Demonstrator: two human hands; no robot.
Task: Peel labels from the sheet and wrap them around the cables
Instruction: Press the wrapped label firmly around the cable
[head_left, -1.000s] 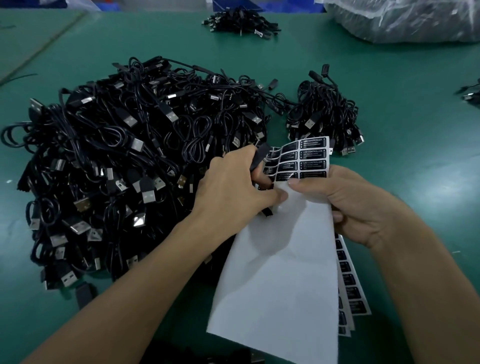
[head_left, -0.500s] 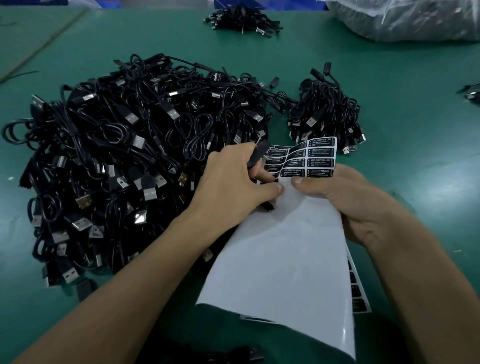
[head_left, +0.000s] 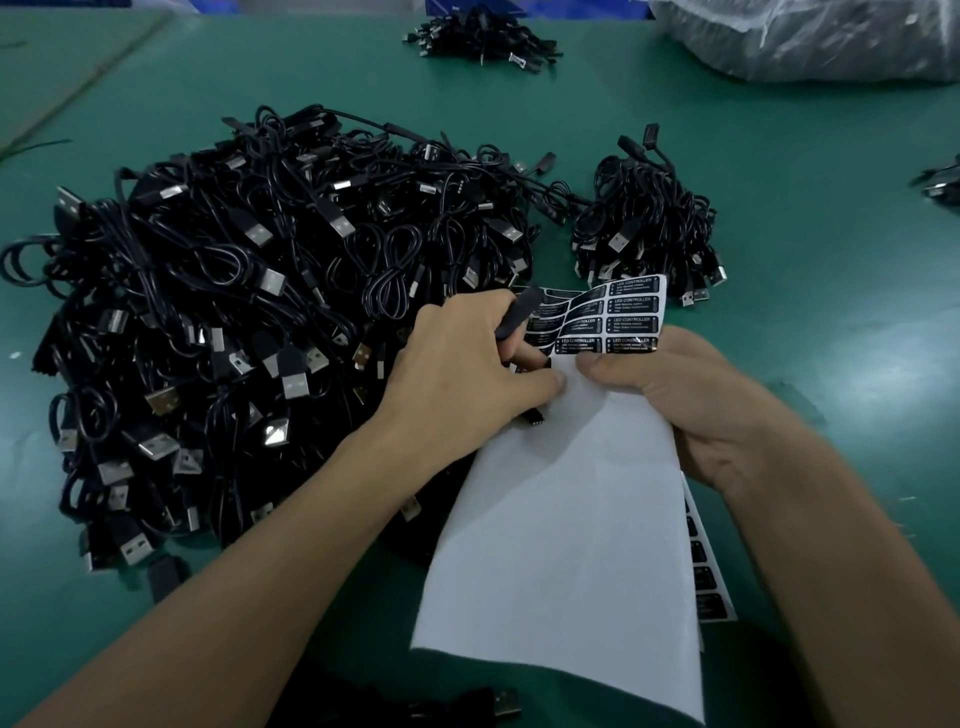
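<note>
Green table mat (head_left: 831, 270): is being shown spanning the whole view, with a soft sheen being cast on it at the right. A straight seam (head_left: 87, 83) is being seen running diagonally across the far left corner, and a thin dark strand (head_left: 36, 147) is being shown lying just below it. A crinkled clear plastic bag (head_left: 810, 41) is being cropped by the top right edge. Blue items (head_left: 597, 4) are being glimpsed at the top edge, too cropped for identification.

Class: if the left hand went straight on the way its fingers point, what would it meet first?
The label sheet, probably: the left hand, gripping a cable, points right at its folded part, with the right hand holding it just beyond. Depth is unclear.
</note>
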